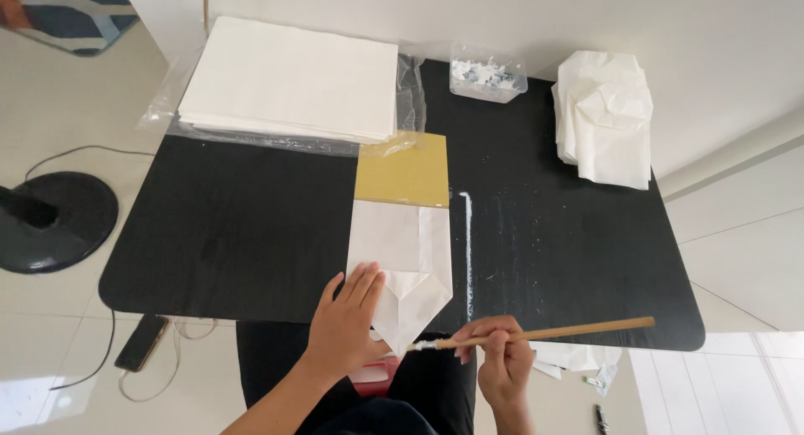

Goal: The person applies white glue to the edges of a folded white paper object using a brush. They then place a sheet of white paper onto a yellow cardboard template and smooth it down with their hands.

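Head cam, looking down at black counter (234,234).

L hand (347,318): flat, fingers spread, grip released, pressing down on near-left part of folded white paper (402,259). Paper sits centre-near on counter, its pointed folded end hanging over near edge, its far end lying on a yellow board (406,171).

R hand (501,355): grip clenched around thin wooden stick brush (536,334), held near its tip end. Handle runs out to the right, roughly level. Whitish tip touches the paper's near point, just beside L hand.

White streak of paste (467,251) on counter just right of paper, smaller smears further right.

Far left: stack of white sheets (289,79) on clear plastic wrap, overhanging far counter edge. Far centre: clear plastic tub (488,73) w/ white stuff inside. Far right: pile of folded white paper pieces (607,121).

Floor: black round stand base (54,221) to left w/ cable; phone (142,343) near-left below counter edge. Red item under L wrist, can't tell what.
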